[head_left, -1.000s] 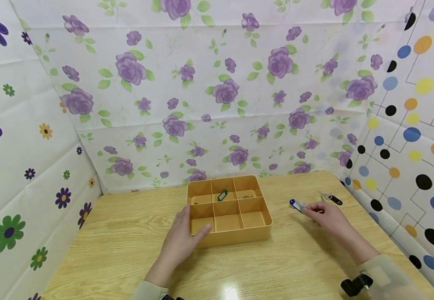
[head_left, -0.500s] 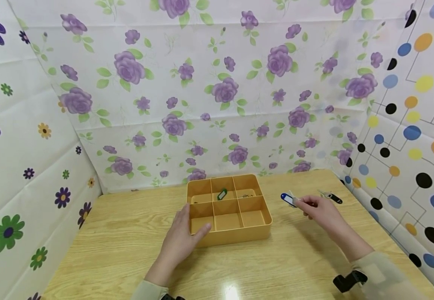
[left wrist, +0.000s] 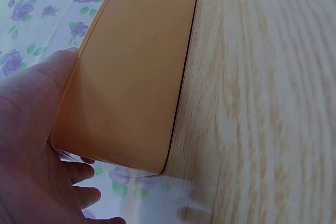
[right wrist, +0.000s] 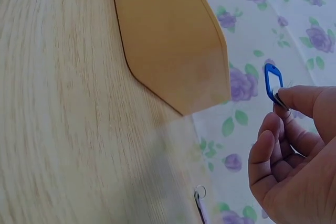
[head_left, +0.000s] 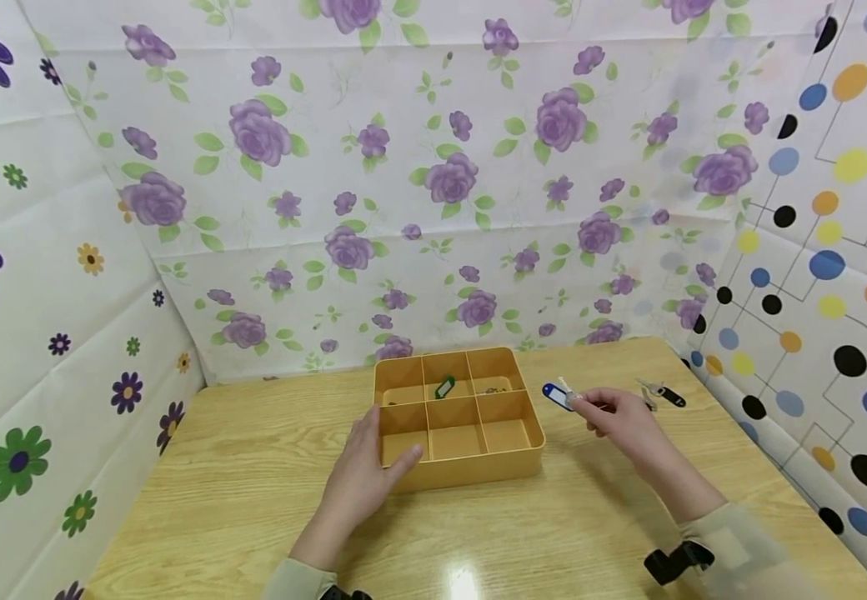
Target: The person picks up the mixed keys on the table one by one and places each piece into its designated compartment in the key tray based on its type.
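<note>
- A blue-framed, oblong plastic key tag (head_left: 557, 396) is pinched at one end by the right hand (head_left: 617, 423), above the surface (head_left: 253, 475), beside a tan, rectangular six-compartment plastic box (head_left: 471, 472).
- The box's near left corner is spanned by the left hand (head_left: 361, 468), thumb on the front rim, fingers along the side.
- The tag's white label is too small to be read.

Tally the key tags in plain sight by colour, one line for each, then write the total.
Blue tag: 1
Green tag: 1
Black tag: 1
Total: 3
</note>
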{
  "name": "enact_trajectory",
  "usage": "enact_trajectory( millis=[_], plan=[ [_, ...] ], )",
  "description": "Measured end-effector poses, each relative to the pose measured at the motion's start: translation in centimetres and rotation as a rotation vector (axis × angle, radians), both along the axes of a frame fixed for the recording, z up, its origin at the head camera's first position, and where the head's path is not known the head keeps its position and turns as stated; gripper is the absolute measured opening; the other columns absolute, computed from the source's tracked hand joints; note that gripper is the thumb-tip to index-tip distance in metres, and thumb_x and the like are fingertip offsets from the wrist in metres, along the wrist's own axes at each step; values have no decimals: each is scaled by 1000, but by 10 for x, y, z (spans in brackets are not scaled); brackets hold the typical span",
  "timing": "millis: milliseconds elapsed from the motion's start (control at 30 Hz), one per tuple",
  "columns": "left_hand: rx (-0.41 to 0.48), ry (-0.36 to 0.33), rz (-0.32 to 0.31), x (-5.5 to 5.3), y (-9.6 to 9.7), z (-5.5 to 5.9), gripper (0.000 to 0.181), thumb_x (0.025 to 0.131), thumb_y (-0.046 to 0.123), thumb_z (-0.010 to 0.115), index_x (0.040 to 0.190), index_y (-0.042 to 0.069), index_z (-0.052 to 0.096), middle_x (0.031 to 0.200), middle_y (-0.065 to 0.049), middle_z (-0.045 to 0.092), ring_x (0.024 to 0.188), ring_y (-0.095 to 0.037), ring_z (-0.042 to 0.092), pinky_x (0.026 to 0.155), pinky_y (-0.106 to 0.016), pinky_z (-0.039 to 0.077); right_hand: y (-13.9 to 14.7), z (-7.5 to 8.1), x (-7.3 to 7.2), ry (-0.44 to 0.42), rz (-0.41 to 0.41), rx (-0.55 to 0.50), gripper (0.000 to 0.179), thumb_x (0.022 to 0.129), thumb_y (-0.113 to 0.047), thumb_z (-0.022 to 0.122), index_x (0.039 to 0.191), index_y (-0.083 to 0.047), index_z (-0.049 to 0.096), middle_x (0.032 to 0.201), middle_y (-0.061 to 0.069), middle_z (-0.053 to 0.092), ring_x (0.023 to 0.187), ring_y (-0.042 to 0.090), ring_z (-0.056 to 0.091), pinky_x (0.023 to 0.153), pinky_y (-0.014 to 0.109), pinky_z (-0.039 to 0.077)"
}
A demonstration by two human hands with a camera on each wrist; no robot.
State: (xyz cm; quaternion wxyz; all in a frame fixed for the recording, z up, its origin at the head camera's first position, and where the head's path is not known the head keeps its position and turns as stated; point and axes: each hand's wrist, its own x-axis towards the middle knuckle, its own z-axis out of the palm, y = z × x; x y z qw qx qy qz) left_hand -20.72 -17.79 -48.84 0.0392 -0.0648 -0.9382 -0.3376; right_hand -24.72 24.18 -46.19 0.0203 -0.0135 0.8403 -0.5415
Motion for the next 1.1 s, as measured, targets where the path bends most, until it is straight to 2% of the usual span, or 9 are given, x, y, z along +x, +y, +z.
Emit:
enact_trajectory(
  millis=[467,633,933,1100],
  plan=[
    [4,1,0,0,1,1,114,102,71,67,176,0,15,181,-21,19,166,-47,14,129,-68,21,-23,0,-1,-23,30,-54,45,107,-44,75,123,-2,72,100,12,67,97,37,61,79,42,57],
    [1,5,-1,0,1,1,114,103,69,67,176,0,15,181,-21,19,166,-47,14,130,-67,21,-31,1,-1,-14,48,-62,43,107,-42,76,122,-1,73,97,7,67,94,33,62,77,40,57],
    [1,12,-3,-2,0,0,117,101,75,64,176,0,14,181,-21,20,166,-47,14,130,-67,21,-46,2,0,-7,87,-70,41,108,-39,76,124,-1,73,99,13,68,88,28,59,71,38,52],
    [5,5,0,-2,0,-2,117,101,75,64,176,0,15,181,-21,20,166,-47,14,129,-68,22,-55,0,-1,-3,113,-89,38,108,-37,76,122,-2,74,99,14,68,87,24,59,71,36,54]
  ],
)
